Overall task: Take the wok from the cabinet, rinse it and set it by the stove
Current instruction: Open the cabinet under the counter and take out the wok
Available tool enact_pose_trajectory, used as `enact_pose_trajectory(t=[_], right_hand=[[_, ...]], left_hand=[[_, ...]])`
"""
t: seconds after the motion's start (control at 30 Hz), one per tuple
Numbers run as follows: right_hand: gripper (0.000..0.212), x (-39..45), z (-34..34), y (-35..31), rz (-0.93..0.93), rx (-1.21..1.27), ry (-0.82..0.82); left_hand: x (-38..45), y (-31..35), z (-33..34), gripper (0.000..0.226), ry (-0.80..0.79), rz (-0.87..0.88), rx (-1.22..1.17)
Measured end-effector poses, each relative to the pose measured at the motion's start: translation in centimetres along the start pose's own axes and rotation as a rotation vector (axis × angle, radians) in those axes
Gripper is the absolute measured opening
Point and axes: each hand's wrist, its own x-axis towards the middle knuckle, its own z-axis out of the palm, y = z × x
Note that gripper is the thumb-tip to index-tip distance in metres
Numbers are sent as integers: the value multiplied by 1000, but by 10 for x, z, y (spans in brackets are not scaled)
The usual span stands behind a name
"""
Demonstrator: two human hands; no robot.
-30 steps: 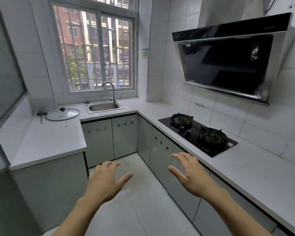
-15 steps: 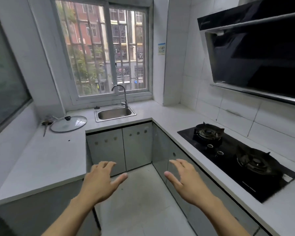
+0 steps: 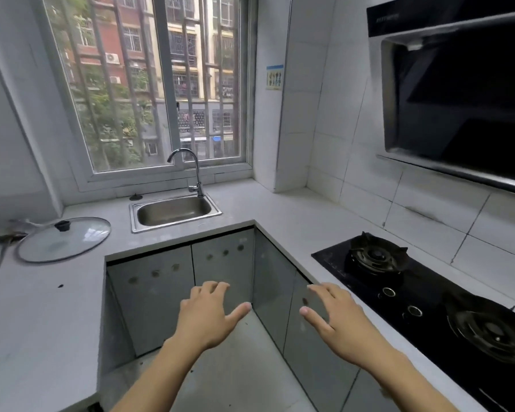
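Observation:
No wok is in view. Grey cabinet doors [image 3: 161,292] under the sink are all shut. My left hand [image 3: 211,316] hovers open, palm down, in front of those doors and holds nothing. My right hand [image 3: 336,319] is open too, fingers spread, beside the closed cabinets [image 3: 306,346] under the stove counter. A steel sink [image 3: 173,211] with a curved tap [image 3: 194,171] sits below the window. The black two-burner gas stove [image 3: 428,307] lies in the right-hand counter.
A glass pot lid [image 3: 63,239] and a dark utensil [image 3: 3,248] lie on the left counter [image 3: 36,322]. A black range hood [image 3: 458,90] juts out above the stove. White countertop runs between sink and stove. Tiled floor [image 3: 235,367] lies below my hands.
The view has moved forward toward the sink corner, so the sink, cabinets and stove loom larger. Both hands stay open and have advanced with the view toward the cabinet doors.

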Motion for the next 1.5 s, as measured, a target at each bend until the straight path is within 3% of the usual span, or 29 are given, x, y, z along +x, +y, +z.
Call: enact_pose_trajectory(t=[0.3, 0.47, 0.6, 0.77, 1.0, 1.13, 1.33, 1.5], right_hand=[[67, 157, 10, 15, 162, 6, 33], [88, 219, 27, 31, 234, 13, -23], [93, 272, 36, 53, 272, 55, -40], [97, 357, 55, 102, 271, 108, -7], [108, 460, 65, 154, 294, 128, -88], [111, 486, 76, 172, 332, 128, -151], [122, 513, 97, 199, 422, 36, -198], [93, 516, 113, 194, 508, -10, -239]], left_hand=[[193, -12, 15, 77, -98, 121, -87], [266, -18, 23, 79, -124, 173, -57], [328, -13, 40, 96, -169, 172, -69], [401, -1, 67, 78, -180, 186, 15], [499, 18, 93, 75, -188, 142, 24], [537, 22, 113, 81, -254, 139, 37], [583, 33, 143, 73, -294, 227, 161], [607, 23, 164, 73, -348, 314, 195]])
